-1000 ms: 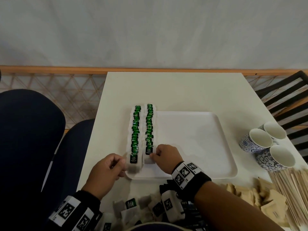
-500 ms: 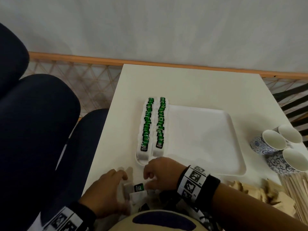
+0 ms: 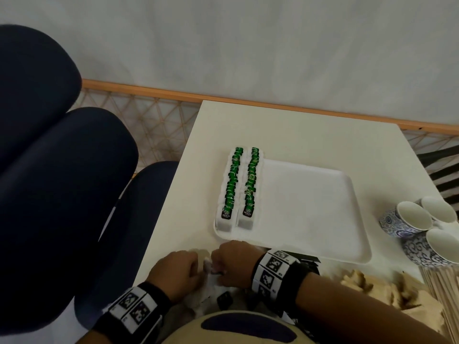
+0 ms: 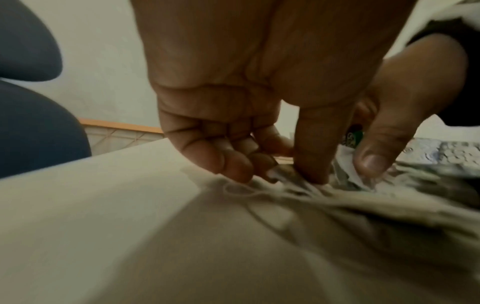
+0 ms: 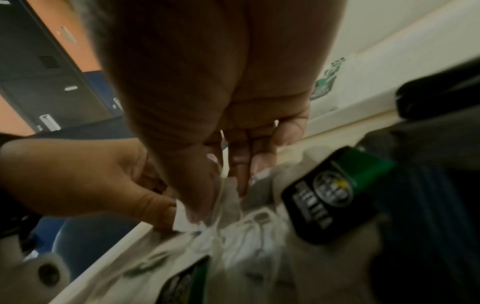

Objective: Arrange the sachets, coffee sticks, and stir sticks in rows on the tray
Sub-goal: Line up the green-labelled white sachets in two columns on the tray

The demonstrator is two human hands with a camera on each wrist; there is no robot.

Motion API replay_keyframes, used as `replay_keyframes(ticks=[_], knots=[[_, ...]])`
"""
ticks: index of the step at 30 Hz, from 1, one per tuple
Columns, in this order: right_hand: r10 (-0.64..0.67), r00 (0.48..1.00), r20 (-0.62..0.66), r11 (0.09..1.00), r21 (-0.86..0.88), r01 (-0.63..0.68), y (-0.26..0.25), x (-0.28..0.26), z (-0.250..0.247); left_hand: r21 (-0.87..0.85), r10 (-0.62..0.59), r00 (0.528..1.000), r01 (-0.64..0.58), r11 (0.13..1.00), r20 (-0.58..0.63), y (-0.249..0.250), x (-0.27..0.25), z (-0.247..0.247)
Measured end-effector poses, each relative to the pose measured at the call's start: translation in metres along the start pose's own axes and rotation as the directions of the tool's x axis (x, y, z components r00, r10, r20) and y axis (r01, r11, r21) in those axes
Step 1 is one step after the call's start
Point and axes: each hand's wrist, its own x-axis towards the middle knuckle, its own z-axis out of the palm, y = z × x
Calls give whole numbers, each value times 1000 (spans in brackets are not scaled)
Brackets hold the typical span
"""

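Observation:
A white tray (image 3: 310, 207) lies mid-table with two rows of green tea sachets (image 3: 239, 184) along its left side. Just in front of the tray's near edge, a loose pile of tea sachets (image 3: 211, 291) lies under both hands. My left hand (image 3: 196, 266) has curled fingers and pinches a white sachet (image 4: 298, 185) with strings. My right hand (image 3: 218, 264) is right beside it, its thumb and fingers pinching a white sachet (image 5: 228, 193) in the same pile. A green-and-black sachet label (image 5: 332, 193) lies next to the right fingers.
Brown sachets (image 3: 372, 291) are heaped near the front right, with wooden stir sticks (image 3: 442, 289) beyond them. Three blue-patterned cups (image 3: 422, 227) stand right of the tray. Dark blue chairs (image 3: 62, 194) stand left of the table. The table's left edge runs close to my left hand.
Both hands have pulled back from the near ends of the tray's rows to the loose pile at the front edge, and now meet there on sachets.

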Motion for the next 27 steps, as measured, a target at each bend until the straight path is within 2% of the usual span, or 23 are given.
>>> replay_keyframes(ticks=[4,7,9,12,15,17,21,24,27], knots=[[97,993,-70,971,227,-79,10,-9,-8,-298,-51,994,22,954,-92,-8,-2,-5],[189,979,-81,908,393,-143,16,-18,-16,-384,-32,986,-34,923,-164,-12,-5,-10],[206,975,-84,877,459,-146,18,-22,-18,-338,63,988,-108,935,-142,-12,-9,-11],[206,972,-113,861,493,-125,19,-26,-20,-156,199,979,-202,967,-38,-7,-19,-7],[214,968,-132,828,551,-108,19,-30,-23,77,225,970,-232,970,91,-2,-29,5],[235,963,-134,750,654,-92,21,-32,-24,172,210,970,-229,958,120,1,-32,11],[263,951,-164,581,814,-20,24,-38,-22,229,213,976,-219,949,52,7,-34,14],[265,943,-199,531,847,29,21,-44,-24,208,207,978,-203,957,1,8,-33,11],[292,930,-222,497,866,51,21,-50,-26,100,174,985,-173,980,-2,5,-29,5]])
